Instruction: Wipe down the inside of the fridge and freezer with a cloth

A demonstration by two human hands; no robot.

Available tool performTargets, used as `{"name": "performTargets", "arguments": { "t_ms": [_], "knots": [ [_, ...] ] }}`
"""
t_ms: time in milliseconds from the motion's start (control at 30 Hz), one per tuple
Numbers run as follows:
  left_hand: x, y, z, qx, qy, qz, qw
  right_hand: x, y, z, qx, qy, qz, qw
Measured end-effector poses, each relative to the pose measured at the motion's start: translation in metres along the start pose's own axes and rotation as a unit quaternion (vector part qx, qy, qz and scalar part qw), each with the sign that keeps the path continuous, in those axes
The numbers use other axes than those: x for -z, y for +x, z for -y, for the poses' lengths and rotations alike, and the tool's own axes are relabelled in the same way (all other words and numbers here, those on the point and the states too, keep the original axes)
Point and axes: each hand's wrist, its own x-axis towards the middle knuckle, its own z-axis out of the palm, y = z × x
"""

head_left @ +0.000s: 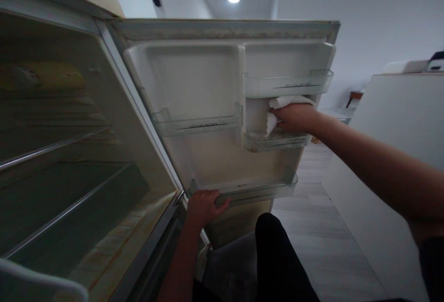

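Note:
My right hand [294,118] is closed round a crumpled white cloth [271,124] with a wavy edge. It reaches into the right side of the open fridge door [194,80], between the upper clear bin [263,87] and the lower small bin [274,142]. Part of the cloth is hidden by the fingers. Lower down, my left hand [204,206] grips the left end of the wide bottom bin [256,193], fingers over its rim and thumb in front. Another clear bin [208,125] is fixed on the door's left half.
On the left, the fridge interior [69,191] has glass shelves and brownish stains; a yellow item [52,75] lies near its top. My dark-clothed knee [274,246] is below the door. A white cabinet [398,154] stands at the right, beside the grey wood-look floor [322,218].

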Motion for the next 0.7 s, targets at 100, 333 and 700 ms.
{"name": "performTargets", "arguments": {
  "t_ms": [100,333,700],
  "knots": [
    [0.001,0.002,-0.001,0.006,-0.001,0.012,1.0,-0.002,0.015,0.012,0.038,0.024,0.033,0.998],
    [0.0,0.006,-0.004,0.01,0.006,0.02,1.0,-0.006,0.048,0.032,0.145,0.205,-0.003,0.968],
    [0.006,0.008,-0.006,0.022,0.007,0.062,0.998,-0.005,0.018,-0.003,0.055,0.148,0.12,0.98]
  ]
}}
